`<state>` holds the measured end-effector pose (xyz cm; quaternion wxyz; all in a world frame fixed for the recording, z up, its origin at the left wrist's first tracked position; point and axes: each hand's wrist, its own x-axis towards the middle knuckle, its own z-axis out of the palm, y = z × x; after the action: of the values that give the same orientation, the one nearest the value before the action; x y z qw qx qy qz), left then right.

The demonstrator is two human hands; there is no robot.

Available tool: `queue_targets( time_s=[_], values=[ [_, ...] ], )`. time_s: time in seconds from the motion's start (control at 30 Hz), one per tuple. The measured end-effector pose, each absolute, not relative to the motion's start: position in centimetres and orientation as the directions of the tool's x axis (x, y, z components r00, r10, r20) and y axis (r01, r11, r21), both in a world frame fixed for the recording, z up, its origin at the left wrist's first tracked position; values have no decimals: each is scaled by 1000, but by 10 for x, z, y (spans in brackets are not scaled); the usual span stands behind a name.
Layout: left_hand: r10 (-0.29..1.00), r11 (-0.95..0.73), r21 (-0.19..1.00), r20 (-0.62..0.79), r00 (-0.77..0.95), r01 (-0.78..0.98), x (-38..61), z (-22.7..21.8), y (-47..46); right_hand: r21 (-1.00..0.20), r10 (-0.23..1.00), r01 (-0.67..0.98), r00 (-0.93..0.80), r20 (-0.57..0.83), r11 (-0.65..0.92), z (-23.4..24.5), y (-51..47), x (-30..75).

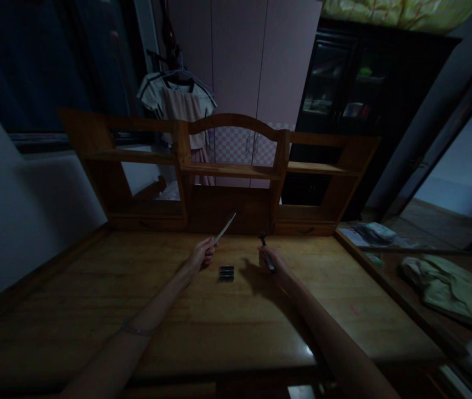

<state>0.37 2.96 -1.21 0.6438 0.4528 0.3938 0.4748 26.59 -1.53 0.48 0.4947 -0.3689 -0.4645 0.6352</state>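
My left hand (202, 253) is closed around the lower end of a knife (225, 228), a long, slim, pale blade that slants up and to the right above the desk. In my right hand (271, 259) is a dark razor (263, 241), its narrow T-shaped head pointing away from me and its handle end showing below the fingers. Between the two hands, a small pack of razor cartridges (226, 274) lies on the wooden desk (156, 310), seen as three dark bars in a row. Dim light hides the finer details.
A wooden shelf unit (231, 170) with small drawers stands along the desk's back edge. Beyond it hang clothes (177, 102) before a pink wardrobe (236, 66). Right of the desk lie a pale green cloth (456, 288) and plastic-wrapped items (375, 233).
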Motion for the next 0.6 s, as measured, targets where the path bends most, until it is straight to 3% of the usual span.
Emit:
queue_targets(
  time_s=[0.13, 0.6],
  values=[
    [946, 223, 936, -140, 294, -273, -1, -19, 34, -967, 978, -252, -207, 17, -37, 5, -16, 266],
    [966, 143, 953, -76, 246, -266, 1, -17, 32, -968, 977, -245, -214, 1, -53, 10, -20, 264]
  ],
)
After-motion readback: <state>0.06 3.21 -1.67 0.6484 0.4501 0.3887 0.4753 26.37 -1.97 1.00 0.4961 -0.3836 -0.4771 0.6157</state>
